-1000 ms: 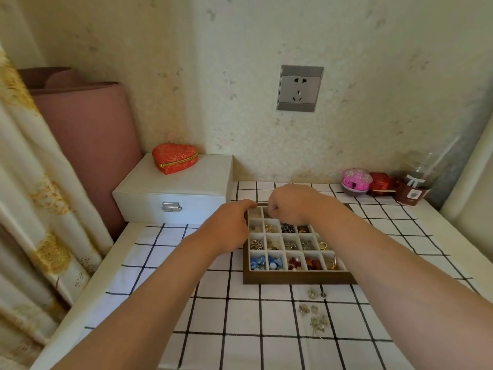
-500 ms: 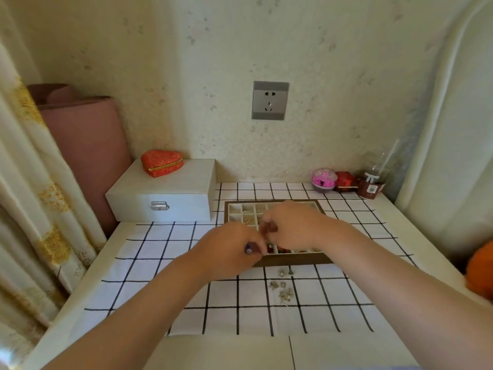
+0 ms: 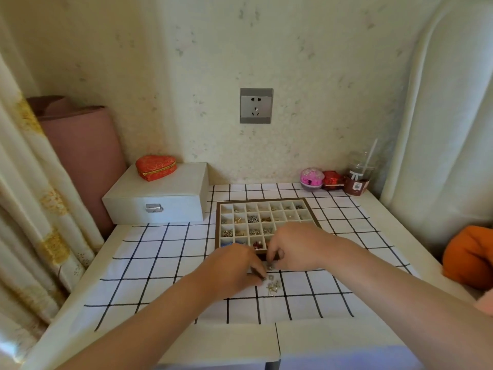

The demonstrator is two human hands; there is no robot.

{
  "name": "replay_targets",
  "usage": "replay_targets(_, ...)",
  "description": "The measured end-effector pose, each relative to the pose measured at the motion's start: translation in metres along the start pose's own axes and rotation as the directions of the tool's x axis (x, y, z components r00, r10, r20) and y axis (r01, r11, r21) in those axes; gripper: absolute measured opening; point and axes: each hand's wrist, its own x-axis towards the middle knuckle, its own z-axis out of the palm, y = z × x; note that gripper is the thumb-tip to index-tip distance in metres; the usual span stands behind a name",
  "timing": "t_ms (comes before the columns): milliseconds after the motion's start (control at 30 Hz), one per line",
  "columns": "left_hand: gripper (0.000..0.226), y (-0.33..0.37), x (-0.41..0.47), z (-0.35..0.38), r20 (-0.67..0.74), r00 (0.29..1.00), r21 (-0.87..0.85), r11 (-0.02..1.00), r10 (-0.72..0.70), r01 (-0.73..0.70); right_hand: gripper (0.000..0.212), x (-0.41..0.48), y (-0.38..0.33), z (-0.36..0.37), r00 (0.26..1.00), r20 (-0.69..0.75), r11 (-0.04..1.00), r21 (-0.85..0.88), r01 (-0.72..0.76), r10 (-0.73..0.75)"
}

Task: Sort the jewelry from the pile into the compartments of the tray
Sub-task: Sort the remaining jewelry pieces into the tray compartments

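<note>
Tray [image 3: 216, 225] long axis left-right, parallel wall [image 3: 186, 76]; right hand [image 3: 298, 247] pinches piece [image 3: 271, 267] above pile [image 3: 273, 285].

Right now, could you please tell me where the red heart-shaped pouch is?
In the head view, the red heart-shaped pouch sits on top of the white box at the back left, just left of the tray.

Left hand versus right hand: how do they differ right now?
The left hand grips a thin dark stick, low over the cloth beside the pile; the right hand pinches a small silver piece, farther out at the near edge of the tray. Both have curled fingers, nearly meeting.
</note>
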Motion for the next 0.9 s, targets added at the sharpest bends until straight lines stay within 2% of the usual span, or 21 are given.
replay_targets(100,0.015,-0.003,0.000,-0.002,0.028,0.999,-0.062,0.997,-0.046,0.047,0.020,-0.002,0.002,0.002,1.000,0.024,0.999,0.040,-0.001,0.000)
replay_targets(233,0.008,-0.008,0.000,-0.009,0.067,0.988,-0.253,0.955,-0.142,0.155,0.018,-0.003,0.005,0.001,0.998,0.046,0.986,0.163,-0.043,0.036)
replay_targets(367,0.003,-0.008,-0.001,-0.018,0.078,0.974,-0.442,0.869,-0.212,0.225,0.018,0.001,0.008,0.003,0.997,0.021,0.915,0.397,-0.080,0.078)
replay_targets(400,0.008,-0.006,-0.001,-0.021,0.071,0.971,-0.482,0.844,-0.229,0.235,0.019,0.002,0.007,0.003,0.996,0.023,0.882,0.465,-0.083,0.082)
replay_targets(500,0.019,-0.004,-0.002,-0.026,0.079,0.954,-0.630,0.727,-0.290,0.273,0.022,0.004,0.003,0.003,0.996,0.057,0.774,0.628,-0.085,0.063)
replay_targets(667,0.016,-0.004,-0.003,-0.028,0.123,0.921,-0.741,0.583,-0.371,0.334,0.022,0.009,0.000,0.005,0.996,0.068,0.702,0.707,-0.087,0.056)
replay_targets(800,0.019,-0.006,-0.001,-0.034,0.124,0.892,-0.814,0.469,-0.434,0.342,0.016,0.013,-0.003,0.003,0.992,-0.079,0.655,0.755,-0.006,0.099)
replay_targets(900,0.019,-0.008,0.001,-0.044,0.159,0.891,-0.906,0.296,-0.426,0.303,0.016,0.015,-0.003,0.001,0.972,-0.171,0.631,0.775,0.032,0.162)
